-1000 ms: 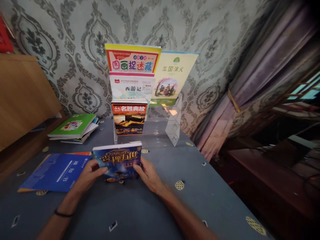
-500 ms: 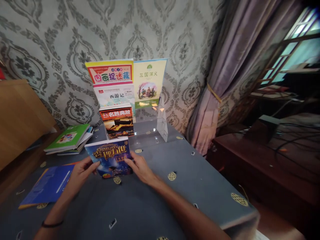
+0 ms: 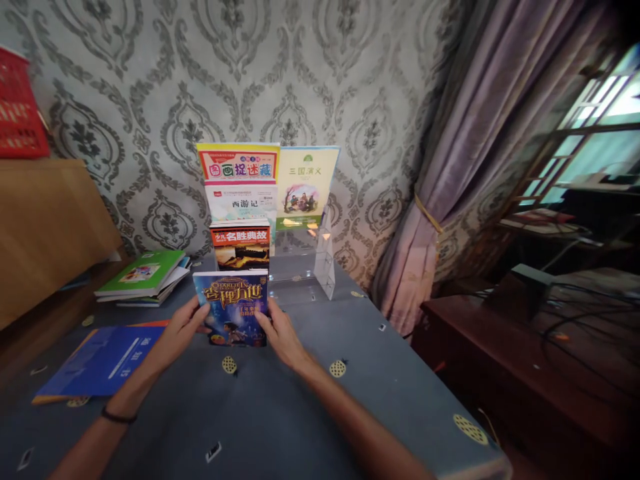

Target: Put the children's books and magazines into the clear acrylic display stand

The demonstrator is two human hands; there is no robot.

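Observation:
My left hand (image 3: 187,321) grips the left edge of a blue paperback book (image 3: 235,310) with gold lettering, thumb on its cover. On the right edge, my right hand (image 3: 280,332) holds the same book, which faces me nearly upright. It stands in front of a clear acrylic display rack (image 3: 326,270), its top overlapping the foot of a book with an orange-red title band (image 3: 243,248). Behind that, a pale book (image 3: 243,203) and a yellow-edged picture book (image 3: 240,163) rise in tiers. A cream and green book (image 3: 306,183) leans in the rack's upper right.
Left of the rack lies a stack of books, a green one (image 3: 143,273) on top. Nearer me, a blue book (image 3: 100,360) lies flat on the grey tablecloth (image 3: 300,427). A wooden box (image 3: 45,220) bears a red basket (image 3: 20,107). A curtain (image 3: 415,253) hangs at right.
Both hands have carried the blue paperback slightly right and toward the rack, and it is turned more upright and square. The camera view has shifted, showing more of the red basket.

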